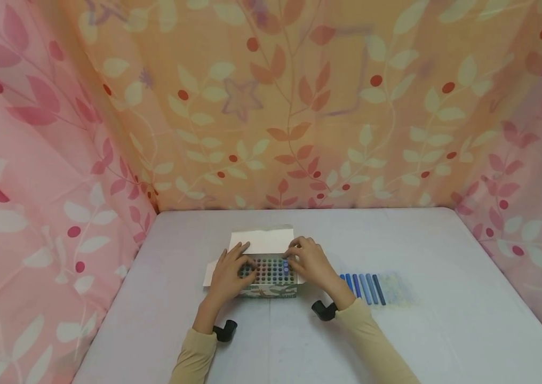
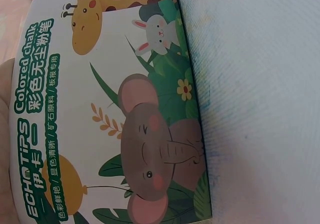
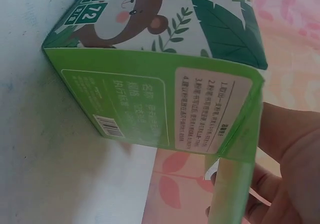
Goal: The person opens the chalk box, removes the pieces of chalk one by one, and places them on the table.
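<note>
Leaf-patterned pink and orange curtains wall in a pale worktop (image 1: 444, 320) on three sides. Near its middle stands an open box of coloured chalk (image 1: 271, 277), its white lid flaps folded back and rows of chalk ends showing from above; the wrist views show its printed giraffe, rabbit and elephant side and its green end panel. The left hand (image 1: 230, 274) rests on the box's left part, fingers lying over the chalk ends; whether its grip closes on anything cannot be told. The right hand (image 1: 310, 263) pinches a blue chalk stick (image 1: 286, 268) at the box's right edge. Just right of the box, a row of blue chalk sticks (image 1: 362, 287) lies on the worktop.
</note>
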A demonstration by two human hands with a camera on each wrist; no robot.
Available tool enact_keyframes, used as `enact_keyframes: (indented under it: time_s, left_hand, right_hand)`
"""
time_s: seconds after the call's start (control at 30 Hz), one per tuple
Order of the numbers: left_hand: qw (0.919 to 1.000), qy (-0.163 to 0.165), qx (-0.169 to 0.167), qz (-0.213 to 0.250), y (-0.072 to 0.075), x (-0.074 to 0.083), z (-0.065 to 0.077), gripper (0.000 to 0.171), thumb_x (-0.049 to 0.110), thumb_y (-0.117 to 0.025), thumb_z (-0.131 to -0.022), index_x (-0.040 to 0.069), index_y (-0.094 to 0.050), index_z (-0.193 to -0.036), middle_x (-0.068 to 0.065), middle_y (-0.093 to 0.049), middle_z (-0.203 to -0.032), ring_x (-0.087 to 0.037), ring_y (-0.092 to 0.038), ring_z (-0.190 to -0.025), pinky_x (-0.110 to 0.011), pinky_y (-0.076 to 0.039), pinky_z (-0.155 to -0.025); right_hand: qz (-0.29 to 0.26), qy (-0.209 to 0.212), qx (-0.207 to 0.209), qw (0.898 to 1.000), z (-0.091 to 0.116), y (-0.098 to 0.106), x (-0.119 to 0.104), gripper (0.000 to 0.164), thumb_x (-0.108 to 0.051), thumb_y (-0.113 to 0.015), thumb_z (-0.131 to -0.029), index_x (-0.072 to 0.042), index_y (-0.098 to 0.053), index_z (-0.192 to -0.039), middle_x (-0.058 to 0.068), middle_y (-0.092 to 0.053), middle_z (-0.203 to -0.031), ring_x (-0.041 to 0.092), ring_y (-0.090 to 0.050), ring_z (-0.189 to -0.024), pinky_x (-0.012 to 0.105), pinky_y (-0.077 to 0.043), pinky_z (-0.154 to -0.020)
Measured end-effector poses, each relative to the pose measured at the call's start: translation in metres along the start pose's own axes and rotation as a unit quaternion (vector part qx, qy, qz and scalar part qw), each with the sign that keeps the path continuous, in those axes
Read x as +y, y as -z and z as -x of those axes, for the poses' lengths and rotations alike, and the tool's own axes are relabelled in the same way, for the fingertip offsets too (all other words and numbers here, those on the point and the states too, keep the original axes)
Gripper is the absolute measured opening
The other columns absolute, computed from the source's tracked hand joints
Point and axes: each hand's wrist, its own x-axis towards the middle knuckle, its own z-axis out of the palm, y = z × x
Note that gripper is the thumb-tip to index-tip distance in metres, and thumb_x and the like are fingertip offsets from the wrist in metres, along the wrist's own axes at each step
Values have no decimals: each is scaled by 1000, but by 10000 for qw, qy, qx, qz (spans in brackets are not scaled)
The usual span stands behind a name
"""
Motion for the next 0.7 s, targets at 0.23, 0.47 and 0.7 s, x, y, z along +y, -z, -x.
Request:
enact_keyframes:
  time_s: [0.23,0.47,0.7]
  left_hand:
    - [10000,-11,9,42,1,1,0,8,29,-68,-80,21,-65,-83,-4,-42,-143,-25,-28,-138,-51,-11,-115]
    - [10000,-66,21,27,1,1,0,9,30,-67,-80,22,-65,-83,-5,-43,-143,-26,-29,-138,-54,-14,-114]
    - [9999,-98,93,30,1,1,0,9,28,-69,-79,22,-64,-82,-6,-43,-142,-28,-30,-137,-55,-14,-114]
  right_hand:
    - [29,191,294,9994,0,1,0,7,-20,-68,-84,-20,-69,-91,6,-57,-107,25,-51,-94,43,-44,-74]
    - [-543,131,930,9941,0,7,-1,10,-22,-68,-84,-18,-66,-93,2,-57,-106,23,-52,-95,43,-43,-80]
    - [-1229,201,1659,9782,0,29,-3,12,-19,-72,-81,-14,-66,-90,3,-58,-105,23,-52,-98,44,-44,-83]
